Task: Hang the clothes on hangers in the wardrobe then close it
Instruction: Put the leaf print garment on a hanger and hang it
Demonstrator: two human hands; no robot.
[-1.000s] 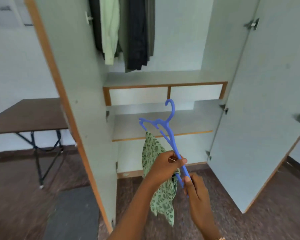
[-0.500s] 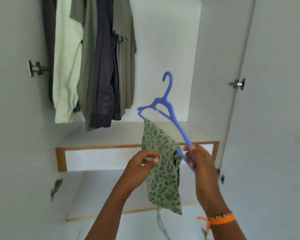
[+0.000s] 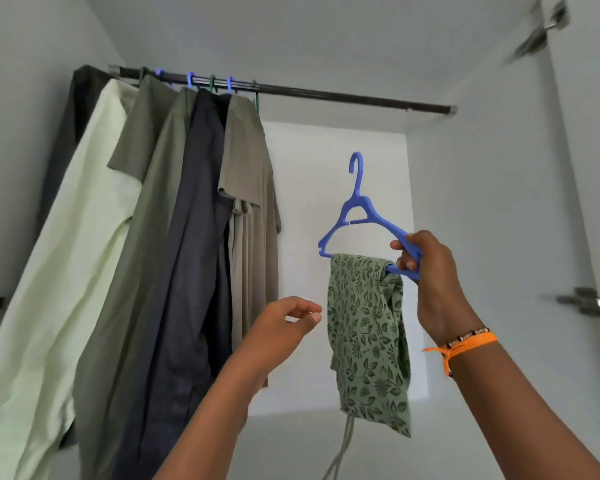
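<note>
Blue plastic hanger [image 3: 357, 216], held up inside the wardrobe [image 3: 482, 188], below and to the right of the rail [image 3: 326, 95]. Hook points upward toward the rail, not on it. Long axis, the lower bar, runs left to right with the right end nearer the camera and lower.

Green leaf-print garment [image 3: 368, 334], folded over the hanger's lower bar, hanging straight down; a pale cord trails from its bottom edge.

Right hand [image 3: 430, 271]: grip closed around the hanger's right shoulder and bar end, fingers curled round the plastic. Orange thread band [image 3: 465, 342] on the wrist.

Left hand [image 3: 284, 327]: raised just left of the garment, apart from it; fingers loosely curled, thumb and fingertips near each other, holding nothing.

Rail: dark metal, spanning the wardrobe's upper part, sloping down to the right in this view. Its right stretch is bare.

Hung clothes [image 3: 174, 237], left end of rail, on blue and green hangers: dark garment at far left, pale green shirt, olive pieces, dark navy piece, khaki shirt.

Metal hinges [image 3: 589, 301] on the right-hand door side.
</note>
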